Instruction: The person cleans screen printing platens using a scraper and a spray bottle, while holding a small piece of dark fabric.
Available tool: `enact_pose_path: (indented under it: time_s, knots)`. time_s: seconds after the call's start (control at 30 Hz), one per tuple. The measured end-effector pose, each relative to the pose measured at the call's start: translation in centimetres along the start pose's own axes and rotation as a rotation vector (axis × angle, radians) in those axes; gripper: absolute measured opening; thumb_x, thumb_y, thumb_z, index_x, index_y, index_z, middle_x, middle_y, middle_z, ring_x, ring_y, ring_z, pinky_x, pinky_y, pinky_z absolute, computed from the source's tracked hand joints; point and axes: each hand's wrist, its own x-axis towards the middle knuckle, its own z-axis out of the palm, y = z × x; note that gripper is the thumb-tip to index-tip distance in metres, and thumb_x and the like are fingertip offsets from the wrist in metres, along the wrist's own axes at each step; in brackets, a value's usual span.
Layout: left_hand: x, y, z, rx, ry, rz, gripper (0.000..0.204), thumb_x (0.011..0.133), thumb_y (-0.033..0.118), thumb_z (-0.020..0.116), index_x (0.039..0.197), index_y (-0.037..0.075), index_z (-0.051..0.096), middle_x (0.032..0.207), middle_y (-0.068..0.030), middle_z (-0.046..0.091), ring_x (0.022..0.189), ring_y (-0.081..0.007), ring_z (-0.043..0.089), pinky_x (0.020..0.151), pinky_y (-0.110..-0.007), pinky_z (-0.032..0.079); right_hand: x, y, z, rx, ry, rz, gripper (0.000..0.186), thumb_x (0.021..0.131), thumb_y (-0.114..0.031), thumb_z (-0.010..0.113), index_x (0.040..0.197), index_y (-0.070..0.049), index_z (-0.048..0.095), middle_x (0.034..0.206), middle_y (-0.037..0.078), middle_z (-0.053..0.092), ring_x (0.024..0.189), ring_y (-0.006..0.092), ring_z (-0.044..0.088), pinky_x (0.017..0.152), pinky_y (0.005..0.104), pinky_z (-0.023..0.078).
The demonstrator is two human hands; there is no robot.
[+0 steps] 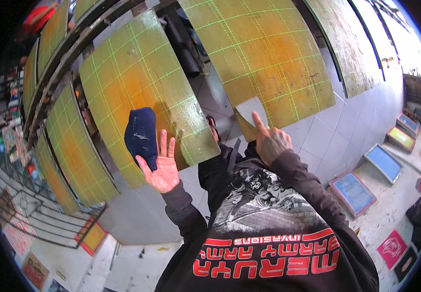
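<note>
My left hand, palm up, carries a navy cloth piece with a pale mark on it. The thumb lies over the cloth's lower edge; two fingers stretch out free beside it, the others hidden behind the cloth. This is above a yellow-green board ruled with bright green lines. My right hand grips a flat grey scraper, its index finger laid along the blade and its handle hidden in the hand. The scraper is over the near left corner of a second ruled board.
More ruled boards stand to the left, with a paler board at the right. A dark roll lies between two boards. Framed blue screens rest on the right. A black metal railing is at lower left.
</note>
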Motion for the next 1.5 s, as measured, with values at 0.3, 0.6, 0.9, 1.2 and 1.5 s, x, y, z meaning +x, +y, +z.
enact_pose_path:
  time_s: [0.3,0.6,0.9,1.2,1.5]
  knots:
    - [4.8,6.1,-0.3,0.096,-0.036,-0.145,0.060,0.103,0.046,0.034,0.148,0.006,0.034,0.153,-0.0166,0.033,0.141,-0.0425,0.029,0.113,-0.056,0.031,7.4,1.9,3.0,0.031,0.241,0.478,0.051,0.088,-0.023,0.051,0.138,-0.014,0.046,0.087,0.026,0.065,0.081,0.0440,0.067,0.066,0.0538,0.053]
    - [9.0,7.2,0.8,0.118,-0.184,-0.306,0.065,0.102,0.046,0.036,0.150,0.004,0.026,0.157,-0.0179,0.024,0.142,-0.0400,0.026,0.114,-0.055,0.030,15.7,12.5,5.8,0.066,0.244,0.646,0.039,0.082,-0.030,0.055,0.106,-0.001,0.067,0.097,0.027,0.069,0.094,0.0323,0.070,0.081,0.0487,0.055]
    - [8.6,8.1,-0.9,0.020,-0.149,-0.287,0.063,0.103,0.047,0.034,0.150,0.006,0.029,0.156,-0.0179,0.026,0.142,-0.0424,0.026,0.114,-0.056,0.029,18.6,10.9,-1.1,0.016,0.015,0.584,0.048,0.089,-0.033,0.051,0.123,-0.001,0.061,0.124,0.019,0.062,0.115,0.0258,0.062,0.091,0.0424,0.051]
    - [8.8,9.4,-2.3,0.048,-0.108,-0.225,0.063,0.103,0.047,0.035,0.149,0.005,0.030,0.155,-0.0188,0.028,0.141,-0.0425,0.027,0.114,-0.056,0.029,15.7,5.7,-5.9,0.072,0.033,0.541,0.041,0.090,-0.022,0.045,0.121,-0.001,0.064,0.126,0.026,0.059,0.115,0.0380,0.060,0.098,0.0456,0.047]
    - [9.5,7.3,-1.1,0.017,-0.213,-0.335,0.063,0.102,0.047,0.035,0.149,0.005,0.030,0.155,-0.0186,0.029,0.141,-0.0420,0.028,0.114,-0.057,0.029,18.4,19.5,-0.4,-0.162,0.094,0.507,0.032,0.085,-0.025,0.058,0.113,-0.011,0.065,0.118,0.013,0.063,0.110,0.0303,0.062,0.088,0.0409,0.051]
